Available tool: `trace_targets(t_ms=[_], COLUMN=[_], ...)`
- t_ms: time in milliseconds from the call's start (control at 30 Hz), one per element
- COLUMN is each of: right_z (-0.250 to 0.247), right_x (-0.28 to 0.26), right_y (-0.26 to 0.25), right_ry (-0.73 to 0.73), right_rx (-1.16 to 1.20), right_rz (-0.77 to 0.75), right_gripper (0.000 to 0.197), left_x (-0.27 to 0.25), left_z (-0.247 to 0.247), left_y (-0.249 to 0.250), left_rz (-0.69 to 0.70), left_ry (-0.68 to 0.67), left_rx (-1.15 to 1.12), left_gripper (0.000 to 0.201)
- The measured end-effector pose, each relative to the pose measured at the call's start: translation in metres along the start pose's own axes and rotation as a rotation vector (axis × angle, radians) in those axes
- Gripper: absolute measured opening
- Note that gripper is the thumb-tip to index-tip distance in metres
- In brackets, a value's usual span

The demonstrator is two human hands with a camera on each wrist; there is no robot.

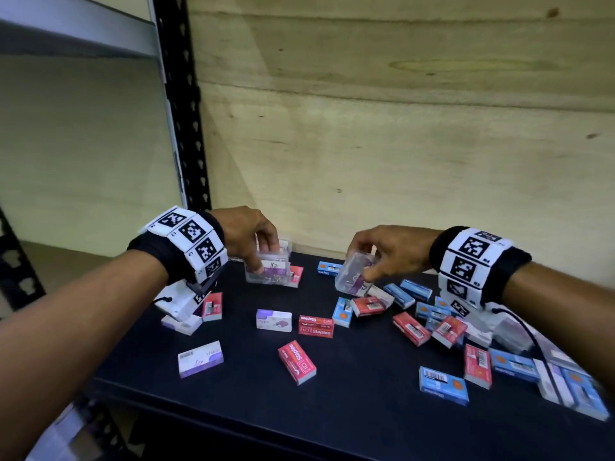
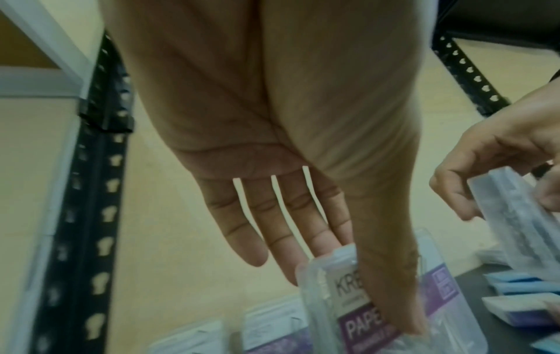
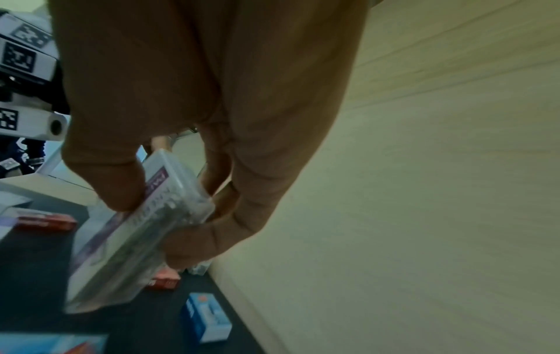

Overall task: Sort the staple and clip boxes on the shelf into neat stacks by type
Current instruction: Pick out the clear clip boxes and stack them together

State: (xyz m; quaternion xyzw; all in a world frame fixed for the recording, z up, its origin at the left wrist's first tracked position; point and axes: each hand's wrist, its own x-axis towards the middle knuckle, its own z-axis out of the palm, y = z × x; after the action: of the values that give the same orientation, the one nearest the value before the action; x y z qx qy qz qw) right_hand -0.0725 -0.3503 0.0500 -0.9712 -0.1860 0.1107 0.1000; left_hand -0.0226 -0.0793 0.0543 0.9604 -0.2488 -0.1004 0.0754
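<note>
At nine o'clock on the dark shelf (image 1: 349, 377) my left hand (image 1: 248, 236) is pinching a clear plastic paper clip box (image 1: 268, 271), thumb across its purple label and the longer fingers nearly straight behind its far wall, as the left wrist view shows. I am holding it at the back of the shelf by the plywood wall (image 1: 399, 128), where two more clear boxes seem to be lying in that wrist view, so I am judging that a clip group is just beginning there.

Moving toward twelve o'clock, loose cardboard boxes are lying flat and apart: a purple-and-white box (image 1: 274, 320), a red staples box (image 1: 316, 326) just beside it, another red box (image 1: 297, 362) nearer me, and a pale purple box (image 1: 200, 358) at seven o'clock.

At one o'clock my right hand (image 1: 389, 252) is gripping a second clear clip box (image 1: 354, 272), thumb on one broad face and curled fingers on the other, tilted and lifted off the shelf. The case is looking smooth, hard and glossy, with metal clips showing through it.

From three to five o'clock a jumble of blue boxes (image 1: 442, 385) and red ones (image 1: 477, 366) is lying at every angle, matte card with sharp corners. None of these is stacked yet, so I am reckoning most of the sorting is left.
</note>
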Motion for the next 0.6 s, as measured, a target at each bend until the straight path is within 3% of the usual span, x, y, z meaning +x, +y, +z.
trace_targets(t_ms=[133,300,367,467,600], right_z=[-0.008,-0.007,-0.005,0.001,0.01], right_x=[0.023,0.053,0.066,0.086,0.117], right_y=[-0.014,-0.042,-0.053,-0.066,-0.081], right_ry=[0.052,0.029,-0.018,-0.054,-0.019], right_rx=[0.011,0.019,0.133,0.167,-0.044], right_rz=[-0.007,-0.066,-0.069,-0.087,-0.09], right_gripper=[0.035,0.024,0.022,0.028,0.046], left_x=[-0.011,-0.016,-0.015,-0.01,0.002], left_z=[-0.008,-0.009,-0.005,0.001,0.01], left_y=[-0.027,-0.057,-0.069,-0.083,-0.1], left_rz=[-0.059,-0.106,-0.114,-0.107,-0.131], left_ry=[0.032,0.065,0.08,0.092,0.111], left_rx=[-0.009,0.008,0.012,0.015,-0.004], left_gripper=[0.036,0.035,0.036,0.036,0.036])
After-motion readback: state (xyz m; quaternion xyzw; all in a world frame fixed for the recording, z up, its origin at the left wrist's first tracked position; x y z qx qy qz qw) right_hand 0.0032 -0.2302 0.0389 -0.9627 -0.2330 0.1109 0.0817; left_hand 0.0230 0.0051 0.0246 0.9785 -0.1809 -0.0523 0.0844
